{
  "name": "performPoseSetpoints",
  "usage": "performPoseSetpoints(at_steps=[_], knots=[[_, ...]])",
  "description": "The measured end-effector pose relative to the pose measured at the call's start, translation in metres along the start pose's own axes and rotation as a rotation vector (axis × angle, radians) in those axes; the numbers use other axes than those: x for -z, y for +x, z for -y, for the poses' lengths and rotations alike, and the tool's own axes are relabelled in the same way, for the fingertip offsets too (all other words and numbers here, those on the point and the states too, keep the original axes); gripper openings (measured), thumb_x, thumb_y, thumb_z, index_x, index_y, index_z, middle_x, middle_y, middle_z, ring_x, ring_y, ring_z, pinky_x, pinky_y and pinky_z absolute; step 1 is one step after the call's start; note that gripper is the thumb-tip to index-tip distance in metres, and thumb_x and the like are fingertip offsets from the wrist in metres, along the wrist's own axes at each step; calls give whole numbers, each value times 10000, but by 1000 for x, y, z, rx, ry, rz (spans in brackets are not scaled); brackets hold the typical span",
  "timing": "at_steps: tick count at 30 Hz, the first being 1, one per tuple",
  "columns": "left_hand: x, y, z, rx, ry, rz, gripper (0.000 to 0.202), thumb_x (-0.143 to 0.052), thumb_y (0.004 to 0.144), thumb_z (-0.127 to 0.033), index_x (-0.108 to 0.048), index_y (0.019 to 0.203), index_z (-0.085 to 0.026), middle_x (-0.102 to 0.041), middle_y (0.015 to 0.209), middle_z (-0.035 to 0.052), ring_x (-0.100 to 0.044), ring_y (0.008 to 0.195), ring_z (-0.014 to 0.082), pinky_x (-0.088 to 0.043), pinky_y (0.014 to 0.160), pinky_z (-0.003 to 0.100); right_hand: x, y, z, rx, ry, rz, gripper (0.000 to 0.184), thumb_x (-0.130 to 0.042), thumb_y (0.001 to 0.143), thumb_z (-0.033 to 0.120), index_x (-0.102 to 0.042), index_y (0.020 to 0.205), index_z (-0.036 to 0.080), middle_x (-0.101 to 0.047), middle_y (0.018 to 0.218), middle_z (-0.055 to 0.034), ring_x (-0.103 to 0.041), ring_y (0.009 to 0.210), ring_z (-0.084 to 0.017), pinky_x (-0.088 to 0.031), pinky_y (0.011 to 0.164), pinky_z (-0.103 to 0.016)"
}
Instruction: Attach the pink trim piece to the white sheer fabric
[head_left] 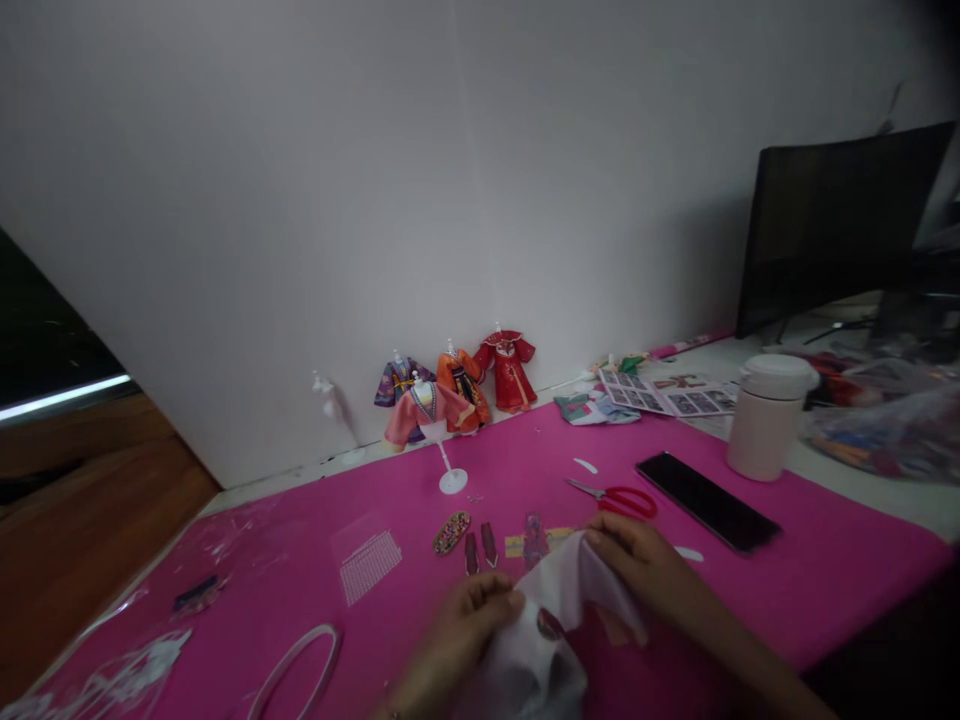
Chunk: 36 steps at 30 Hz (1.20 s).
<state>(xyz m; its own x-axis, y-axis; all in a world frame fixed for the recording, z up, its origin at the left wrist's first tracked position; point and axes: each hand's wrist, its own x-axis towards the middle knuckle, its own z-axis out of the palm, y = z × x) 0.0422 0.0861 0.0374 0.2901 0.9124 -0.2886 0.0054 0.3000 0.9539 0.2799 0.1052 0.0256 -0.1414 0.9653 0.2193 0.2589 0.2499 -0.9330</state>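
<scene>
A piece of thin white fabric [566, 580] is stretched between my two hands above the pink mat. My left hand [480, 620] pinches its left side, and my right hand [626, 550] pinches its upper right corner. A small dark reddish patch [550, 624] shows on the cloth near my left fingers. Just beyond lie two dark red pointed pieces [481, 547], an oval of multicoloured beads [451, 533] and a purplish figure-like piece [534, 538] on a yellow strip. Red-handled scissors [619, 498] rest past my right hand.
Tiny dresses on stands [439, 405] line the wall. A dark phone [709, 500], a pale lidded cup [769, 415] and printed sheets [667, 393] are at the right, before a black monitor [844, 220]. A sheet of small beads [371, 567] and a white hoop [296, 670] lie left.
</scene>
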Motion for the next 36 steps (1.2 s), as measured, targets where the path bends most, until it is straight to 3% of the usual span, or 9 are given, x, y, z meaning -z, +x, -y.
performPoseSetpoints(at_steps=[7, 14, 20, 23, 25, 26, 29, 33, 36], knots=[[3, 17, 3, 34, -31, 58, 432, -852, 586, -505, -602, 616, -154, -562, 518, -38, -413, 449, 69, -253, 476, 228, 9, 3, -6, -10, -166, -16, 274, -487, 885, 408, -677, 863, 213, -734, 868, -67, -672, 816, -249, -498, 737, -371], [6, 21, 33, 51, -91, 44, 495, -852, 564, -562, -572, 609, -157, -525, 480, -46, -384, 413, 65, -218, 444, 224, 17, -1, -21, -52, -405, -53, 269, -558, 858, 316, -723, 1029, 190, -747, 1079, -115, -667, 1032, -322, -456, 916, -482], [10, 17, 40, 54, -195, 46, 476, -857, 598, -529, -552, 618, -165, -547, 495, -49, -407, 415, 56, -260, 440, 204, 10, -17, 13, 146, -560, -106, 220, -563, 874, 285, -715, 1010, 204, -729, 1037, -111, -646, 1024, -292, -480, 885, -424], [11, 13, 38, 69, -247, 56, 437, -854, 625, -492, -561, 646, -169, -566, 520, -44, -443, 427, 66, -300, 450, 201, 4, -37, 47, 105, -487, 134, 170, -568, 907, 278, -736, 893, 286, -741, 824, -22, -676, 748, -215, -492, 674, -321], [11, 11, 37, 74, -274, 58, 391, -841, 661, -455, -576, 679, -169, -582, 548, -39, -471, 442, 71, -327, 462, 200, -1, -50, 62, 163, -420, 298, 201, -583, 902, 238, -746, 969, 336, -761, 864, 5, -694, 777, -202, -489, 690, -284], [11, 10, 37, 74, -286, 58, 375, -838, 669, -439, -580, 688, -169, -588, 559, -36, -483, 449, 74, -339, 466, 199, -5, -55, 65, 218, -422, 307, 207, -619, 872, 229, -746, 987, 344, -766, 880, 2, -696, 784, -209, -484, 688, -278], [10, 9, 36, 69, -313, 59, 354, -839, 669, -404, -575, 677, -169, -591, 561, -35, -497, 455, 77, -363, 474, 197, -20, -60, 55, 333, -540, 355, 259, -695, 791, 193, -741, 999, 339, -767, 846, 3, -685, 716, -206, -454, 617, -260], [9, 11, 36, 62, -325, 56, 340, -842, 655, -378, -574, 653, -168, -596, 554, -30, -510, 463, 84, -381, 480, 198, -41, -51, 33, 358, -778, 509, 162, -754, 679, 153, -717, 809, 242, -742, 734, -14, -654, 619, -206, -335, 491, -253], [8, 11, 36, 60, -315, 62, 331, -848, 652, -376, -594, 650, -162, -607, 551, -25, -508, 459, 80, -387, 486, 197, -40, -44, 36, 291, -670, 605, 99, -725, 715, 137, -670, 692, 217, -715, 686, 14, -628, 589, -164, -308, 491, -245]])
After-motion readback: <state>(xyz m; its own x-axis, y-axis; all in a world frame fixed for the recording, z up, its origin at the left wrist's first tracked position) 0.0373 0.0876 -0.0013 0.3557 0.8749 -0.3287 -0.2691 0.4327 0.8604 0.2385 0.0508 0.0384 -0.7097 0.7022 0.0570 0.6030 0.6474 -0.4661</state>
